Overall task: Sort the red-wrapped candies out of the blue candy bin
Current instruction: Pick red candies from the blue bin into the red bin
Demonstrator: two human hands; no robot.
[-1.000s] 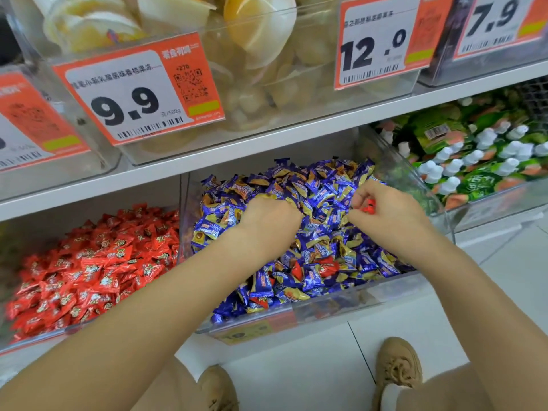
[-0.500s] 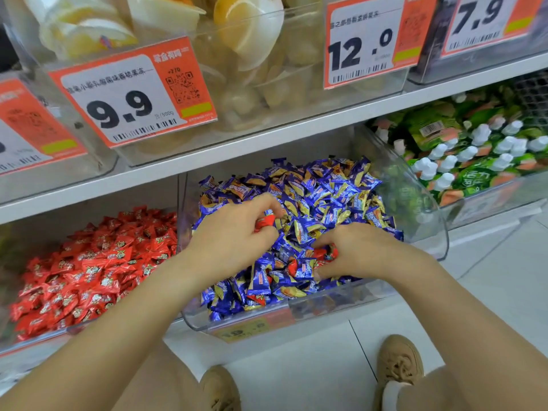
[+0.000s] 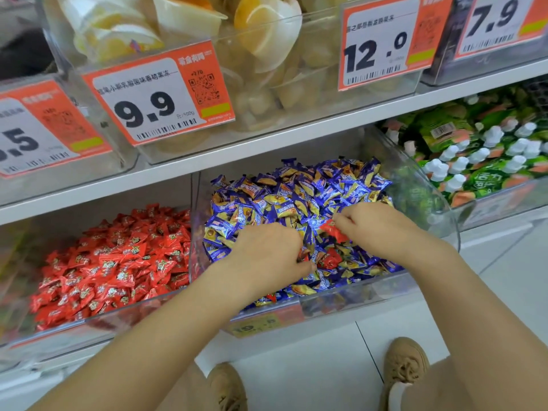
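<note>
A clear bin (image 3: 433, 209) on the lower shelf holds a heap of blue-wrapped candies (image 3: 296, 191). Both my hands are in its front half. My right hand (image 3: 376, 229) pinches a red-wrapped candy (image 3: 331, 229) at its fingertips, just above the pile. My left hand (image 3: 267, 253) lies knuckles-up on the heap with its fingers curled down, and a bit of red wrapper (image 3: 301, 257) shows under them. Another red candy (image 3: 330, 260) lies loose among the blue ones between my hands.
A clear bin of red-wrapped candies (image 3: 118, 262) stands directly left of the blue one. Green pouches with white caps (image 3: 474, 161) fill the bin to the right. The shelf above carries jelly-cup bins and orange price tags (image 3: 160, 93). Below are a white tiled floor and tan shoes (image 3: 406, 363).
My left hand, holding a red candy, dropped lower and rightward into the front of the pile. My right hand lifted from the front of the bin, pinching a red candy.
</note>
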